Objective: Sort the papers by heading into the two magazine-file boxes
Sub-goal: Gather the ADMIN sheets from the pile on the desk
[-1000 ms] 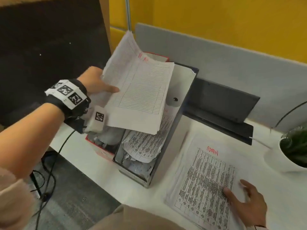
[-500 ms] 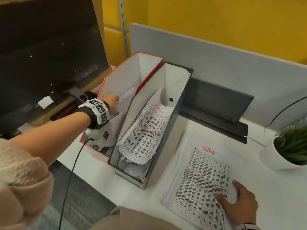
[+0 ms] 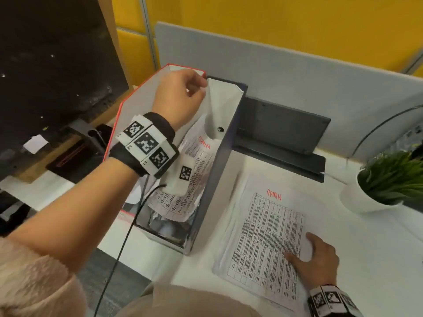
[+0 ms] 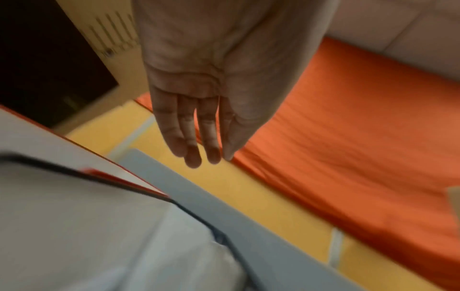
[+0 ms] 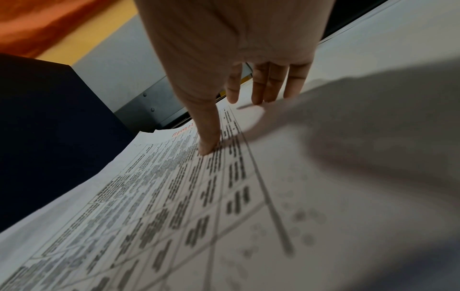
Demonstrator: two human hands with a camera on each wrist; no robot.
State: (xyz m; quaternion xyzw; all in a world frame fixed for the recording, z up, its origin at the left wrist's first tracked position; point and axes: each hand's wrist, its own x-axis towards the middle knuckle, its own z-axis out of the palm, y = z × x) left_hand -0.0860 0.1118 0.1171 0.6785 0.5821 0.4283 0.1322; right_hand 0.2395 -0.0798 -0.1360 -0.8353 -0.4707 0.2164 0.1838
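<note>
Two magazine-file boxes stand side by side at the table's left edge: a red one and a dark blue one. The blue box holds sheets headed ADMIN. My left hand hovers over the top rims where the boxes meet. The left wrist view shows its fingers straight and holding nothing. To the right lies a stack of papers, its top sheet also headed ADMIN. My right hand rests flat on that stack, thumb pressing on the printed table.
A potted plant stands at the right. A dark grey stand sits behind the stack against the grey partition. A dark panel rises left of the boxes. A black cable hangs from my left wrist.
My left hand held a sheet above the boxes, went down into the red box with it, and has now come up with nothing in it. The right hand stayed on the stack.
</note>
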